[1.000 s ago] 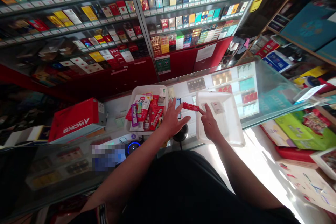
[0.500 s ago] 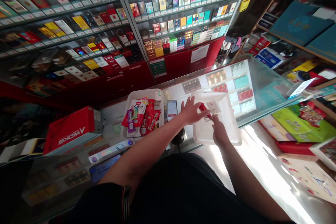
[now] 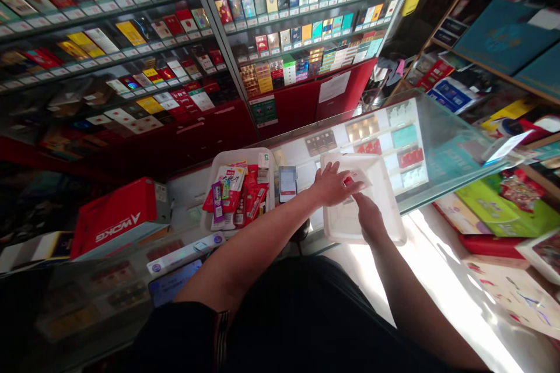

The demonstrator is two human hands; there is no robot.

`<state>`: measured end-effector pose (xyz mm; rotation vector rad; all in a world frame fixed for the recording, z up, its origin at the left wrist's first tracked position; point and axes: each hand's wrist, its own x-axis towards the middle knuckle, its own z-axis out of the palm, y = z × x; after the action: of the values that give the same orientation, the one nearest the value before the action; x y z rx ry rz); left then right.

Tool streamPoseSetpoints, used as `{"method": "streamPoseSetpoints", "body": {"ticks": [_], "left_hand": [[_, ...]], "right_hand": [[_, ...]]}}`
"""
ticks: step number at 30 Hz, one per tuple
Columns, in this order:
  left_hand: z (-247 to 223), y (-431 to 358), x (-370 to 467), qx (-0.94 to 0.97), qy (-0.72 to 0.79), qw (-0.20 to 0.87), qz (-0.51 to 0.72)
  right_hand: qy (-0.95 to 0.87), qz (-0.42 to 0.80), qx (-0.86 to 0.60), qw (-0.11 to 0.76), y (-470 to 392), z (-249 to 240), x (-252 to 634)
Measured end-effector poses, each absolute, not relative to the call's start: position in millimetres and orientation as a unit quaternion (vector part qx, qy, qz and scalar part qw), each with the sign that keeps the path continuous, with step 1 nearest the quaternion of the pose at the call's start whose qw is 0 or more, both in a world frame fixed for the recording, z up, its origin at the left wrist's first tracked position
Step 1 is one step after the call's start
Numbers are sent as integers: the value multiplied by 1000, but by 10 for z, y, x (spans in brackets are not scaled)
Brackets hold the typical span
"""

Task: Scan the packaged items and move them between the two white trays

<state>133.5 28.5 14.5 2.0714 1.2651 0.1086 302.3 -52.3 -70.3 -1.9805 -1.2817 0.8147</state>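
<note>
Presently handles small red packet (image 3: pixel 347 179) at white plastic tray (image 3: pixel 385 192), right of frame centre.
Spreads left hand's (image 3: pixel 328 187) fingers, bends right hand's (image 3: pixel 370 215) inward; cannot tell either grasp. Probably calls next for a settled grip, clear of near rim; finds room rightward, phone (image 3: pixel 287 187) just left.

Red box (image 3: pixel 116 218) toward glass counter's (image 3: pixel 455 154) left end. Long white box (image 3: pixel 186 253) near its near edge. Phone (image 3: pixel 287 183) flat mid-counter. Small packs (image 3: pixel 271 1) line cabinet (image 3: pixel 217 29) beyond far edge. Teal box (image 3: pixel 499 32) on right-hand shelf (image 3: pixel 481 63).
</note>
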Motion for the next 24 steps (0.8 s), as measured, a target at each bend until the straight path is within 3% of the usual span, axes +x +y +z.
{"method": "streamPoseSetpoints", "body": {"ticks": [14,24], "left_hand": [[53,284,111,709,610,213,281],[-225,268,-688,565,737,202,311]], "right_hand": [[-650,270,-653,279,26,-399,2130],[-746,307,-560,190,524,-504,1305]]}}
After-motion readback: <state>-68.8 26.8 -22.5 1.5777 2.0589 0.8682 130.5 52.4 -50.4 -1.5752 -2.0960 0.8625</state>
